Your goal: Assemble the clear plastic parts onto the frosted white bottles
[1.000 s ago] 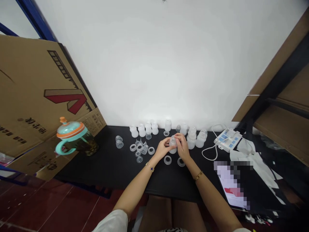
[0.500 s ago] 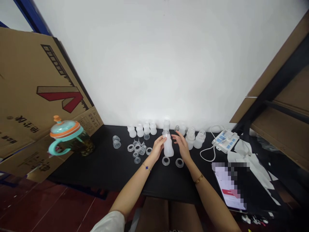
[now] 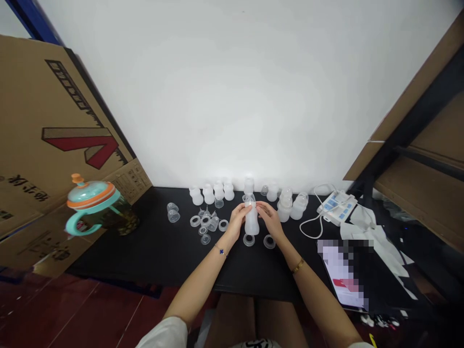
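Note:
A frosted bottle (image 3: 252,222) with a clear top stands upright between my hands over the black table. My left hand (image 3: 237,220) is closed round its upper left side. My right hand (image 3: 270,218) touches the upper right side, its fingers together at the neck. Just below the bottle lies one clear ring (image 3: 249,239), and another ring (image 3: 269,241) lies below my right hand. Left of my left hand are several rings and clear teats (image 3: 206,221). Two bottles with clear tops (image 3: 284,207) stand to the right of my right hand.
Several frosted bottles (image 3: 218,190) line the white wall. Clear domed caps (image 3: 173,215) lie left. A teal-lidded jug (image 3: 94,195) stands by a cardboard box (image 3: 47,111). On the right are a power strip (image 3: 339,207), cable, white paper (image 3: 384,246) and a tablet (image 3: 342,280).
My right hand has moved left onto the bottle's neck, and its spread fingers have come together. My left hand still holds the bottle. The view has shifted slightly.

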`<state>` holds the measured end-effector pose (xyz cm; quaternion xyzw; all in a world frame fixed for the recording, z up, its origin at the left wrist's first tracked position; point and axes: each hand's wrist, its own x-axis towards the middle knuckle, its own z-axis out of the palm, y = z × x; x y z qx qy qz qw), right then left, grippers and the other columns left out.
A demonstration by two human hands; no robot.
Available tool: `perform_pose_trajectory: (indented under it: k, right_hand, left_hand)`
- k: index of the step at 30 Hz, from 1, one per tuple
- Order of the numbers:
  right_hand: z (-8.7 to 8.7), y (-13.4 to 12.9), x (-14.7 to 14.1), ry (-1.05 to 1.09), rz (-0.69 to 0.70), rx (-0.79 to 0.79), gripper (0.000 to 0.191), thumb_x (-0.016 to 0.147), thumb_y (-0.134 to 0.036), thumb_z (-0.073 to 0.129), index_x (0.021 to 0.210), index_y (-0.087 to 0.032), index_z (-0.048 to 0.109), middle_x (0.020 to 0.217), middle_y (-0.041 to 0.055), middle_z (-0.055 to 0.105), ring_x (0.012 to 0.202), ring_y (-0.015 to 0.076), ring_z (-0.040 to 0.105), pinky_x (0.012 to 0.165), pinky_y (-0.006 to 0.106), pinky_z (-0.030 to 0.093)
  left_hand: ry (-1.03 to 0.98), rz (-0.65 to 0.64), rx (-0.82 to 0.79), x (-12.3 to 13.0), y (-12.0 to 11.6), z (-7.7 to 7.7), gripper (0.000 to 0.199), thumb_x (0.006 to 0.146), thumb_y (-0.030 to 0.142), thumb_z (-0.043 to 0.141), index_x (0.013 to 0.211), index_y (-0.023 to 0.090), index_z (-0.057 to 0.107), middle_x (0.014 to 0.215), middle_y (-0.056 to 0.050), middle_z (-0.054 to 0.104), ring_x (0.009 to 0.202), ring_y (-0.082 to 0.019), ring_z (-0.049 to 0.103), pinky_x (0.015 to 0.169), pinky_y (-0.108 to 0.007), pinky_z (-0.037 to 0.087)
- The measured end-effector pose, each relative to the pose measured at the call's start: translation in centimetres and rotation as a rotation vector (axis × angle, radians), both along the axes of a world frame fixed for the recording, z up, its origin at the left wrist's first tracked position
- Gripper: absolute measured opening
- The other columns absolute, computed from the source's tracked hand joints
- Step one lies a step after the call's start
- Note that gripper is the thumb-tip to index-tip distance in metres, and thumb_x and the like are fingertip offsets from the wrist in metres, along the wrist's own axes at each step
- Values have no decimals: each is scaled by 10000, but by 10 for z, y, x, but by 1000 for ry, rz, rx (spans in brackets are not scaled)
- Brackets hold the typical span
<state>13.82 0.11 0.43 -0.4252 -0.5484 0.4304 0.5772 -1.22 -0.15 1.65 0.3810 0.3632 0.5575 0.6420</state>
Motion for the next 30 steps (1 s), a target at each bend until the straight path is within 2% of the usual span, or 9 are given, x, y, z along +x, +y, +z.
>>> perform_pose_trajectory:
  k: [6,11,14,19,22,24,27,30]
  right_hand:
    - [1,1,5,-46,-27,32,428,849,-529,691,1155,-230,698,1147,97,742,1081,285,690,811,377,568]
    - [11,-6,4,-159,-89,132,424,803,-460,751,1151,-225,694,1108,84,751,990,265,708,773,361,568]
    - [20,-14,4,-247,-195,229,351,823,-438,733,1094,-214,708,1032,74,759,917,250,708,779,370,563]
    - [34,-25,24,-379,-419,458,273,852,-411,701,1054,-229,722,1001,66,746,873,240,681,791,383,556]
    - [38,-22,46,-229,-633,575,266,892,-419,635,1038,-208,705,1001,79,724,928,257,686,821,397,554]
    - [40,-18,60,-61,-842,610,321,933,-444,577,1092,-181,669,1034,102,694,941,262,682,832,416,555]
    - [45,-10,76,21,-1084,653,392,968,-496,524,1169,-169,605,1098,130,639,1022,285,657,889,463,548]
    - [52,-7,87,-18,-1182,677,470,994,-547,453,1308,-200,504,1208,149,578,1111,316,631,889,508,555]
  left_hand:
    - [126,5,185,4,-1,-1,439,736,441,835,1047,166,694,941,-67,766,852,-200,713,764,-284,531]
    - [533,82,482,5,-7,-2,410,787,379,791,1135,204,662,1108,-71,753,1005,-231,704,836,-319,529]
    - [711,113,640,7,-13,-2,415,840,380,740,1213,230,637,1181,-65,730,1049,-234,691,902,-360,533]
    - [868,147,759,9,-18,-7,577,854,466,733,1355,244,553,1242,-82,703,1088,-251,680,999,-439,521]
    - [950,137,813,9,-19,-9,576,885,520,693,1367,243,542,1255,-94,699,1100,-268,681,990,-458,521]
    - [981,129,835,9,-19,-9,560,911,544,654,1367,239,538,1250,-99,700,1099,-272,683,975,-460,525]
    - [1001,125,851,8,-20,-9,540,940,558,608,1367,236,532,1247,-99,700,1097,-269,684,969,-460,526]
    - [1016,125,861,8,-20,-8,537,951,559,594,1373,234,527,1252,-99,698,1120,-269,677,971,-454,524]
